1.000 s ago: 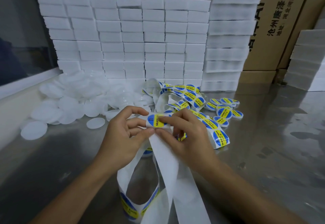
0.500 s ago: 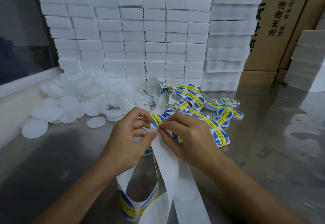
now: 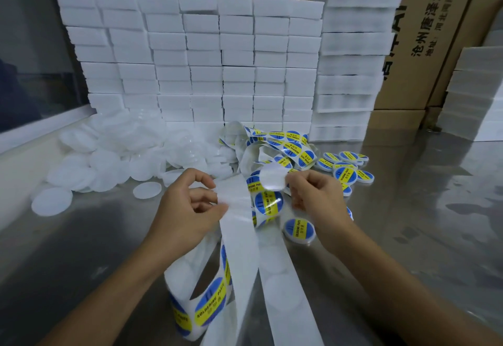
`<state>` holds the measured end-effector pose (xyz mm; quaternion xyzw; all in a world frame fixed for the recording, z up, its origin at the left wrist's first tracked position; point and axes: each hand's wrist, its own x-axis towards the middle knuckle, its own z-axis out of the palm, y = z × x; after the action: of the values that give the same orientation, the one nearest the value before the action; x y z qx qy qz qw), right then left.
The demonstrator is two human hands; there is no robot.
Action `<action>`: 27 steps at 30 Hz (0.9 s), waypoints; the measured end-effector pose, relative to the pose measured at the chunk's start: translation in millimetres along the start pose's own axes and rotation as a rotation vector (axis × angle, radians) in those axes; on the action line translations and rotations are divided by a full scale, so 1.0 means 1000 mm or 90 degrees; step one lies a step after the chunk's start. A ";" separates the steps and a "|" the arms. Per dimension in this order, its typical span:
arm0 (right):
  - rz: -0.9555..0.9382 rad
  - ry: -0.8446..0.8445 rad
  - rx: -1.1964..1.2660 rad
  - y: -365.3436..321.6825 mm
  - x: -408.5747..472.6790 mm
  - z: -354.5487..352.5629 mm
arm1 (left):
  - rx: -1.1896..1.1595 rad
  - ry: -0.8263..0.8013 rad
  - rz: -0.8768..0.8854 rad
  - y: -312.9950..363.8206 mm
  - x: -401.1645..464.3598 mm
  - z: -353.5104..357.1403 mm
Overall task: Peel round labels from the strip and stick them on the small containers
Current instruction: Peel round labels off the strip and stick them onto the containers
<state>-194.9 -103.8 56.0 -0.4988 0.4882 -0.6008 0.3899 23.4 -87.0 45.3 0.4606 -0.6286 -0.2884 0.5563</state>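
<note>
My left hand [image 3: 187, 204] pinches the white backing strip [image 3: 239, 237] between thumb and fingers. To its right, my right hand [image 3: 315, 198] pinches a round label [image 3: 272, 177] by its edge, peeled off the strip with its pale back toward me. The strip runs down to a loose coil [image 3: 198, 307] showing blue-and-yellow labels. More label strip [image 3: 283, 144] lies tangled behind the hands. Labelled small containers [image 3: 345, 166] lie at the right, one [image 3: 299, 228] just below my right hand. Plain white containers [image 3: 117, 152] are piled at the left.
A wall of stacked white foam blocks [image 3: 206, 57] stands behind the pile on the steel table [image 3: 408, 209]. Cardboard boxes [image 3: 424, 19] rise at the back right, with another foam stack [image 3: 479, 95] at the far right. A grey ledge [image 3: 32, 133] borders the left.
My right hand has pulled the round label off the strip and moved right, away from my left hand. The label's pale back now faces me. My left hand keeps the strip.
</note>
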 end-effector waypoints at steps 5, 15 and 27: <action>0.048 0.071 0.108 -0.002 0.006 -0.005 | 0.033 0.182 -0.029 -0.019 0.013 -0.015; -0.082 0.076 0.049 -0.007 0.000 -0.004 | 0.682 -0.026 -0.245 -0.076 0.026 -0.072; -0.125 0.067 0.035 -0.009 0.000 -0.004 | 0.612 0.079 -0.112 -0.063 0.024 -0.063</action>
<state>-198.5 -101.0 64.3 -0.5014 0.4401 -0.6745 0.3163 101.4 -124.6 14.2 0.7329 -0.6148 0.0163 0.2910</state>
